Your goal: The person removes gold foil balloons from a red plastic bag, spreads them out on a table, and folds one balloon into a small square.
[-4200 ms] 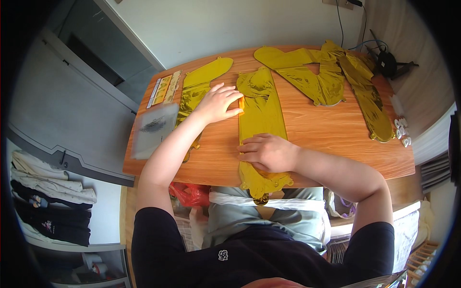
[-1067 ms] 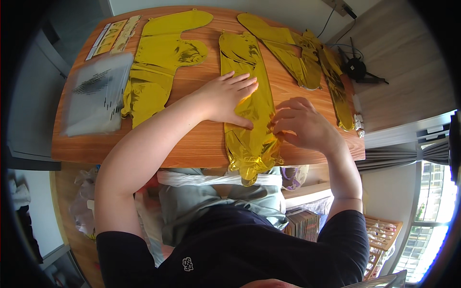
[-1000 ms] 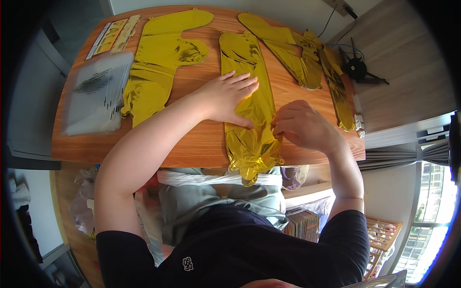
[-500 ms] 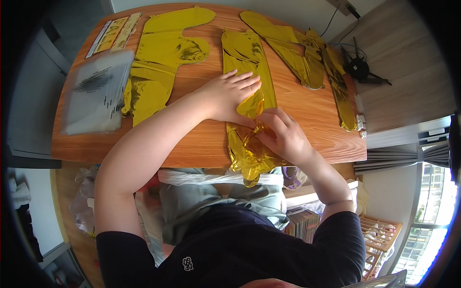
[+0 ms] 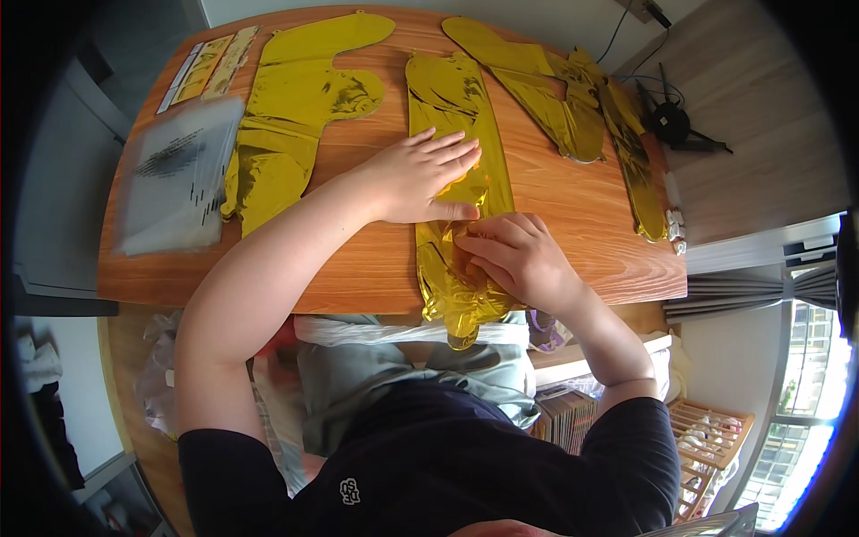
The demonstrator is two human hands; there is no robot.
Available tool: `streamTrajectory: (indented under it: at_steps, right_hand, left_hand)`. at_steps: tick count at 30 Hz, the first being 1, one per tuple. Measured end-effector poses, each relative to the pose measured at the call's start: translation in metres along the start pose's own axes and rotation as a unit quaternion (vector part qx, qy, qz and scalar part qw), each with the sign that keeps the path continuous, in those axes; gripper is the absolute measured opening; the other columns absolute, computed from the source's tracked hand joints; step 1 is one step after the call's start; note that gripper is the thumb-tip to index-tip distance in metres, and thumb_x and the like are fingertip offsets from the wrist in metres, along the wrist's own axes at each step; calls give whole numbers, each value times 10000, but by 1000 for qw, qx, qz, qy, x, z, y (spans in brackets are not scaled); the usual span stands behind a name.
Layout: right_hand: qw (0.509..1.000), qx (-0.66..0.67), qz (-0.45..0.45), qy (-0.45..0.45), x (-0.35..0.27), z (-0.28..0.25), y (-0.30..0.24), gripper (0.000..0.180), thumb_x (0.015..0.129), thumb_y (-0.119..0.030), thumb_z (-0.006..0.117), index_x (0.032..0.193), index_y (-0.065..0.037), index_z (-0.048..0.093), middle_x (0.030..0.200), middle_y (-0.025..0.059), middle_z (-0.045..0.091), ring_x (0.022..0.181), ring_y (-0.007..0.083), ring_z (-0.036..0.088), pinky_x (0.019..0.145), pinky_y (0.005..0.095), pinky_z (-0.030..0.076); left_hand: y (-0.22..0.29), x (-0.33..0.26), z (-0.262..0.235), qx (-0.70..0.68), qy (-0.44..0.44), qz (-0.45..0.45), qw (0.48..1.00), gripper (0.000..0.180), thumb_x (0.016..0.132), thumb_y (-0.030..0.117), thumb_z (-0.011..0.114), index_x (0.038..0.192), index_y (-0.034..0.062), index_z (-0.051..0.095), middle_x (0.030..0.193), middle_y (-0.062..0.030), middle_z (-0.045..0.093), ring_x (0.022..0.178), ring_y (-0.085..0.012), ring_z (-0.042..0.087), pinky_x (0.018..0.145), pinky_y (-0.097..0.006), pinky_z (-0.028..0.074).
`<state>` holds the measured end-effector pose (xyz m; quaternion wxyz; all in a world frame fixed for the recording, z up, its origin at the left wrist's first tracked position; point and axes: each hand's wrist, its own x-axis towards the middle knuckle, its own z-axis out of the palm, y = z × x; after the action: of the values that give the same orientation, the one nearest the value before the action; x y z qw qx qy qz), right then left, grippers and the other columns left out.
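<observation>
A long, flat gold foil balloon [image 5: 447,94] lies lengthwise on the wooden table [image 5: 358,268] in front of me. Its crumpled near end hangs over the table's front edge. My left hand [image 5: 412,182] rests flat on the middle of the balloon, fingers spread and thumb pointing toward the other hand. Close by, my right hand [image 5: 528,261] has its thumb and fingers pinched on the wrinkled foil of the near part. The exact fold between those fingertips is partly hidden.
Another flat gold foil balloon [image 5: 286,116] lies to the left, beside clear plastic bags [image 5: 174,188] and printed cards [image 5: 206,70]. More gold foil pieces [image 5: 528,80] spread at the right. A black router-like device [image 5: 671,125] with cables stands by the right wall.
My right hand has moved slightly nearer to me and lowered the foil that stood up between the hands. My left hand stays pressed on the balloon, its thumb now nearer the right hand's knuckles.
</observation>
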<state>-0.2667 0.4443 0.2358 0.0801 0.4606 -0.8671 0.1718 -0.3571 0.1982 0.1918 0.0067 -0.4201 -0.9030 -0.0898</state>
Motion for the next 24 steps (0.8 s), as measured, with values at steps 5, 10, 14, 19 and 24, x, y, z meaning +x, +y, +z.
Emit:
streamTrajectory:
  at_steps: [5,10,14,19,24]
  right_hand:
    - [999,35,30,-3,-3,-3,4,286,856,-108,777,1141,-123,763,1162,52,707,1093,273,666,955,399,477]
    - [998,19,51,23,-7,-3,12,272,860,-151,792,1130,-129,766,1193,36,713,1137,273,654,983,409,467]
    - [991,-8,136,-13,0,-9,6,442,795,-291,864,1190,-130,749,1243,38,705,1281,301,574,1084,465,412]
    - [983,-36,173,-58,8,-17,7,794,670,-440,934,1356,-143,663,1340,58,666,1395,332,473,1164,502,348]
    - [979,-33,172,-103,12,-20,9,1098,569,-572,945,1489,-160,508,1489,95,538,1448,359,403,1192,547,307]
  left_hand:
    - [6,-1,-6,22,-11,-2,1000,1095,920,782,537,1663,53,196,1733,-126,215,1612,-262,164,1317,-466,155]
    - [6,0,-5,20,-13,0,1000,1117,902,784,566,1662,54,197,1734,-123,215,1611,-263,169,1316,-466,157]
    - [6,-2,-5,24,-9,-3,1000,1125,897,798,556,1663,56,196,1735,-119,213,1611,-262,170,1316,-468,158]
    - [5,-1,-5,32,-20,-3,999,1173,887,904,391,1657,38,213,1740,-127,193,1617,-257,141,1323,-450,128]
    - [7,0,-6,23,-12,-5,1000,1154,883,865,472,1655,43,226,1734,-124,215,1613,-260,160,1319,-459,145]
